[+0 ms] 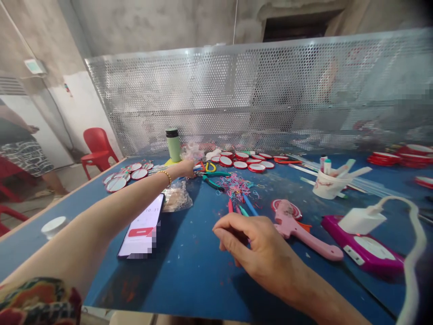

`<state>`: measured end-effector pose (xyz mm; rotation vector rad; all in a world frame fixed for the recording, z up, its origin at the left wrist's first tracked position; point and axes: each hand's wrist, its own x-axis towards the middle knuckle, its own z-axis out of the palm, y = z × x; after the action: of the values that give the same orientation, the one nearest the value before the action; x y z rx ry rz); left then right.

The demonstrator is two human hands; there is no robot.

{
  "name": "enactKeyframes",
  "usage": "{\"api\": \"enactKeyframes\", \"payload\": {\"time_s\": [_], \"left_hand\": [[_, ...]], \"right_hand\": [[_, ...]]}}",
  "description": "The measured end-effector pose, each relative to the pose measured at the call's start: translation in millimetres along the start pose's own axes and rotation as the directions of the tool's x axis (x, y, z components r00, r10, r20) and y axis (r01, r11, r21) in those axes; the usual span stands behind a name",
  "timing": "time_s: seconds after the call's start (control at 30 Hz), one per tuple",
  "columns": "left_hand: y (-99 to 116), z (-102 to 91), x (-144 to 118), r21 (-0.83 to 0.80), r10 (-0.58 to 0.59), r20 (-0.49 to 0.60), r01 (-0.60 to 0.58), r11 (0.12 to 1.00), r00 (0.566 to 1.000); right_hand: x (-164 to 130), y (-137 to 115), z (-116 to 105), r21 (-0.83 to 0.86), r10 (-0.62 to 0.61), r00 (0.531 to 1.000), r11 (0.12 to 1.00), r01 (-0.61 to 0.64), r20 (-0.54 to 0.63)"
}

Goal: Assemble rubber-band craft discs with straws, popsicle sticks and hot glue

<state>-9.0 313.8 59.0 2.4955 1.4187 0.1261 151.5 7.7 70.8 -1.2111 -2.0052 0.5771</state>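
Observation:
My left hand reaches far across the table, beside the pliers with red and yellow handles. Its fingers are too small and turned away to make out. My right hand hovers over the near middle of the table, with thumb and forefinger tips close together and the other fingers curled under. Whether anything is between them is hidden. Beyond it lie a pile of small coloured clips or bands, several pens and green-handled pliers. A pink tool rests right of this hand.
A phone lies under my left arm, near a clear plastic bag. Red-rimmed round discs spread along the back, by a green bottle. At right stand a cup of pens and a purple power strip with cable.

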Motion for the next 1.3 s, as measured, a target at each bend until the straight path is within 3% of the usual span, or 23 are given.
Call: {"api": "enactKeyframes", "payload": {"time_s": [0.1,0.17,0.23,0.33,0.43,0.53,0.67,0.73,0.83,0.87,0.97,1.07,1.1,1.17,1.23,1.3], "left_hand": [[0,-10.4,-14,0.040,-0.069,-0.024,0.070,0.997,0.997],[6,-21.5,-33,-0.026,-0.070,-0.013,0.069,0.997,0.997],[21,-31.6,-57,-0.302,-0.009,0.044,0.022,0.953,0.999],[56,-37.3,-95,-0.562,0.198,0.174,-0.067,0.824,0.965],[92,-31.4,-122,-0.659,0.333,0.224,-0.110,0.745,0.916],[113,-24.1,-135,-0.698,0.385,0.209,-0.138,0.703,0.899],[115,-25.1,-141,-0.684,0.449,0.256,-0.168,0.710,0.856],[111,-27.5,-142,-0.609,0.465,0.254,-0.234,0.758,0.848],[105,-27.5,-143,-0.433,0.473,0.158,-0.369,0.822,0.867],[104,-26.3,-143,-0.391,0.483,0.136,-0.401,0.828,0.865],[101,-21.3,-144,-0.387,0.507,0.105,-0.435,0.813,0.855],[103,-19.5,-145,-0.550,0.423,0.111,-0.299,0.780,0.899],[106,-20.4,-145,-0.643,0.381,0.098,-0.234,0.730,0.919],[115,-24.4,-144,-0.836,0.306,0.024,-0.149,0.528,0.952],[127,-30.4,-141,-0.953,0.229,-0.094,-0.154,0.260,0.969],[143,-36.6,-139,-0.981,0.123,-0.177,-0.185,0.058,0.976]], "right_hand": [[7,9,-2,0.033,0.026,1.000,0.999,-0.026,-0.008],[13,18,-3,0.083,0.072,0.997,0.994,-0.068,-0.042],[19,28,-3,0.136,0.124,0.987,0.985,-0.109,-0.105],[25,38,0,0.200,0.171,0.958,0.972,-0.125,-0.230],[27,42,6,0.296,0.164,0.933,0.953,-0.067,-0.320],[25,42,9,0.401,0.187,0.919,0.915,-0.035,-0.348],[20,37,0,0.460,0.214,0.884,0.888,0.001,-0.415],[20,32,-9,0.435,0.200,0.817,0.898,0.069,-0.541],[21,29,-20,0.354,0.147,0.705,0.922,0.156,-0.694],[22,29,-22,0.332,0.127,0.700,0.929,0.164,-0.703],[22,30,-23,0.310,0.092,0.744,0.937,0.159,-0.662],[21,30,-21,0.340,0.104,0.753,0.926,0.165,-0.650],[21,29,-20,0.366,0.120,0.750,0.915,0.171,-0.651],[20,26,-19,0.444,0.164,0.757,0.878,0.180,-0.632],[19,22,-16,0.542,0.208,0.788,0.821,0.182,-0.579],[19,18,-11,0.634,0.243,0.823,0.753,0.174,-0.514]]}}
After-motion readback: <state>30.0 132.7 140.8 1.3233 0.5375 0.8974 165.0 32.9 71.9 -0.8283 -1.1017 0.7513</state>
